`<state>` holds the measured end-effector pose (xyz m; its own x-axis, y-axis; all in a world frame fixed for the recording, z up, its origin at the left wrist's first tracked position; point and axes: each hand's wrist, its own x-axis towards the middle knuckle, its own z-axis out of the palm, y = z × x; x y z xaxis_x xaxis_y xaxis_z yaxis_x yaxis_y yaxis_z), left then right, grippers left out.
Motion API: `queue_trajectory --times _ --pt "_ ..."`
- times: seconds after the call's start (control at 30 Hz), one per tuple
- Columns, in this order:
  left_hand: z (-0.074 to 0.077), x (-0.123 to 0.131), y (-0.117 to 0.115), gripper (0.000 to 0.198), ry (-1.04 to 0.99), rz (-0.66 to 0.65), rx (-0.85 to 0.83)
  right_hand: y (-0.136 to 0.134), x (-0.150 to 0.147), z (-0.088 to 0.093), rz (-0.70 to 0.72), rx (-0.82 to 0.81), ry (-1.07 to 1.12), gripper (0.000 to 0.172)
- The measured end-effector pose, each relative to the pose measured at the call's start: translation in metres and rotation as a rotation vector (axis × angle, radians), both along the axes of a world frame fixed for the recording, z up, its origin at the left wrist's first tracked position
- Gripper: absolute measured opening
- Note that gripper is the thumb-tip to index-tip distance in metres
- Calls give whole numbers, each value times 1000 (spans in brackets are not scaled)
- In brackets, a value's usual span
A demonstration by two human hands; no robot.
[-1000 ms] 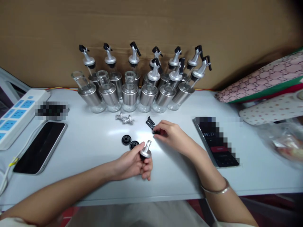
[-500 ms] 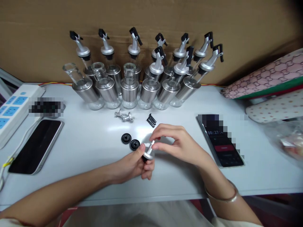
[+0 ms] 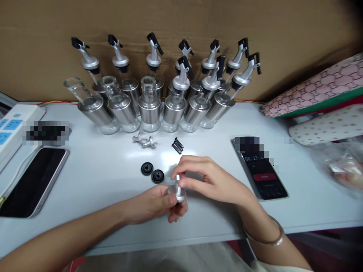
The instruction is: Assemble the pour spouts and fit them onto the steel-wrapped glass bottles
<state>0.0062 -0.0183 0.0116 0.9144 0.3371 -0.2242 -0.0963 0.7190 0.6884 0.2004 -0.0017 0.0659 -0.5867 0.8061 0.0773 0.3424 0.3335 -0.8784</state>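
Observation:
My left hand (image 3: 159, 204) is closed around the base of a silver pourer spout (image 3: 178, 193), with the thumb on the near side of its flange. A dark part shows beneath the flange. The fingers of my right hand (image 3: 211, 179) pinch the spout's narrow neck from the right; whether a small part sits between them is hidden. Two round black discs (image 3: 157, 176) lie just beyond my left hand. Farther back are some silver spout pieces (image 3: 144, 141) and several slim black levers (image 3: 177, 145).
Glass bottles with steel sleeves (image 3: 149, 111) stand in two rows along a cardboard backing (image 3: 181, 19); several wear silver pourers with black levers. Phones lie left (image 3: 34, 183) and right (image 3: 259, 170). A power strip (image 3: 17, 128) is at far left, patterned rolls (image 3: 326, 124) at right.
The camera view has shifted, so the tabletop things appear farther left. Both hands are slightly lower in view, and the pourer has turned, its neck now pointing more upright.

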Motion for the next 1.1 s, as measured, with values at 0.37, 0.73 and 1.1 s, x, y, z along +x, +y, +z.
queue_trajectory --times 0.37,0.73,1.1 --pt "0 -2 2 33 -93 59 -255 3 8 -9 -100 1 35 18" --pt "-1 -4 4 42 -171 81 -259 3 8 -8 -88 21 -53 21" --pt "-1 -3 6 34 -174 122 -314 4 7 -9 -82 11 -52 23"
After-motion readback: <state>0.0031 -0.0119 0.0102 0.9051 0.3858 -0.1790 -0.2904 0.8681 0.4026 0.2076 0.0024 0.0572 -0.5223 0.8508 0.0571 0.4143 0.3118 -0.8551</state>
